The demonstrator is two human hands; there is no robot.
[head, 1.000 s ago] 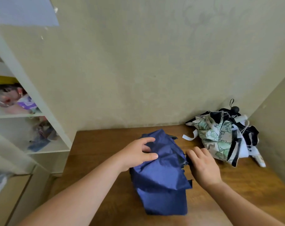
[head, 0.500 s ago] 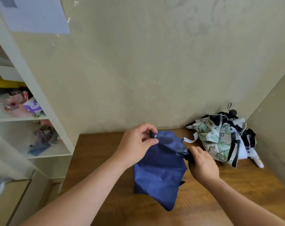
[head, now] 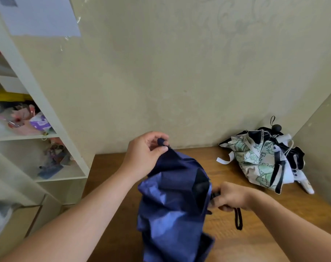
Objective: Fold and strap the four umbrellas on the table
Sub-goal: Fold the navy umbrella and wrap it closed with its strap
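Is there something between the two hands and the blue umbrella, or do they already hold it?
Nothing visible stands between. The left hand pinches the top tip of the blue umbrella, and the right hand grips its handle end, with a black wrist loop hanging below. The other umbrellas lie apart, in the table's far right corner.

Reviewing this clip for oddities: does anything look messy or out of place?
Only the unfolded umbrellas heaped loosely in the table's far right corner, a white strap trailing out. Nothing looks damaged or spilled.
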